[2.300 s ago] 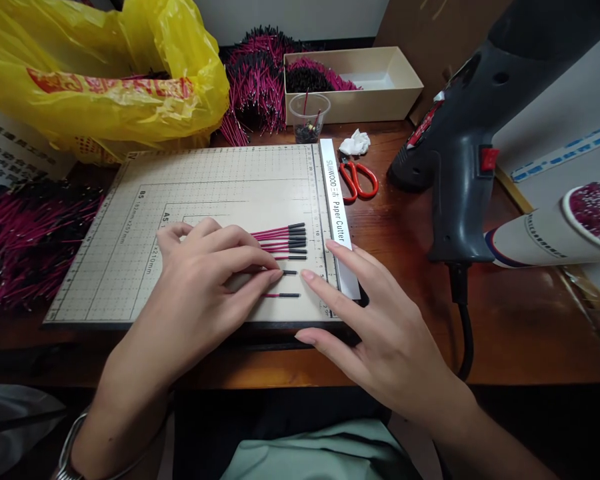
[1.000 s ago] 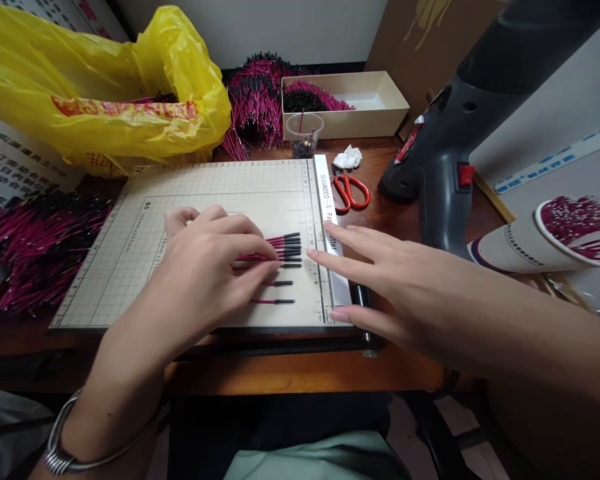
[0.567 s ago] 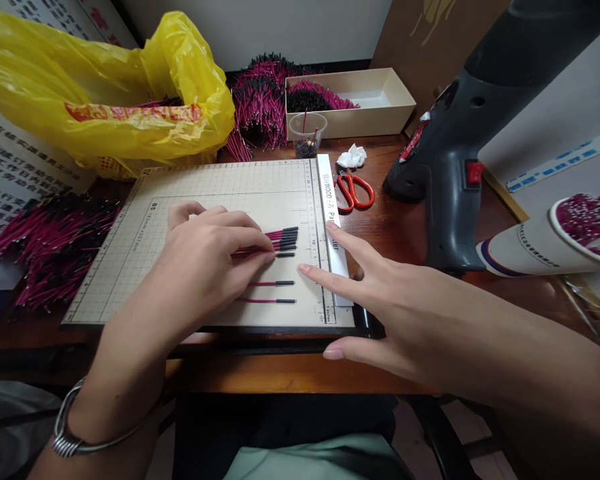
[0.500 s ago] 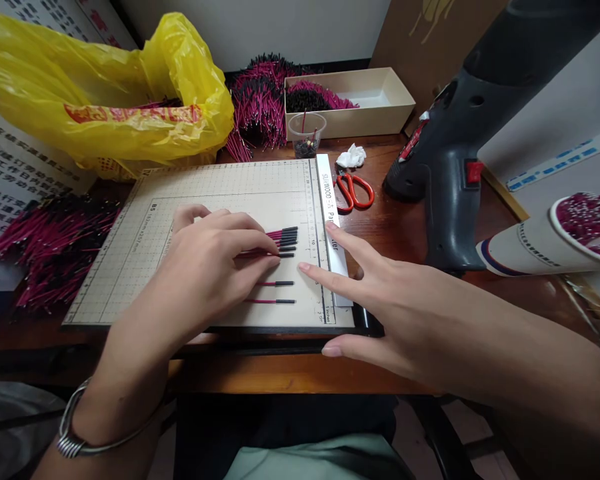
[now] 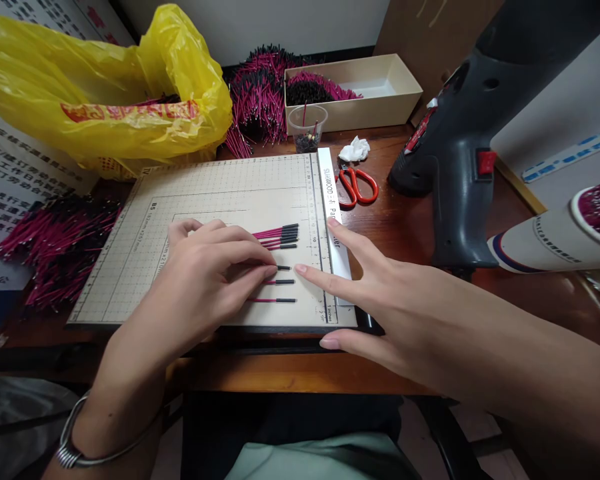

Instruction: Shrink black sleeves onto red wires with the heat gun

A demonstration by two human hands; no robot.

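Note:
My left hand [image 5: 215, 267] is closed, thumb and forefinger pinching a thin magenta wire with a black sleeved end [image 5: 283, 268]. It rests over the gridded board of a paper cutter [image 5: 215, 183]. Above the pinched wire lies a group of similar wires [image 5: 289, 233], their black ends pointing right. Two separate wires [image 5: 285, 282] lie below it, partly hidden by my left hand. My right hand [image 5: 380, 287] is open with fingers spread. Its forefinger reaches the white rail [image 5: 336, 233] of the cutter, and another fingertip is just right of the pinched wire's end.
Behind the board stand a yellow plastic bag [image 5: 180, 80], a heap of magenta wires [image 5: 263, 93], a cardboard box [image 5: 370, 113] and a clear cup [image 5: 307, 130]. Red-handled scissors [image 5: 357, 187], crumpled tissue [image 5: 355, 149], a dark heat gun [image 5: 455, 153] and a paper cup [image 5: 540, 240] are rightward.
My left fingertips have drawn one wire down, apart from the upper group and closer to the two lower wires. My right hand stays nearly in place.

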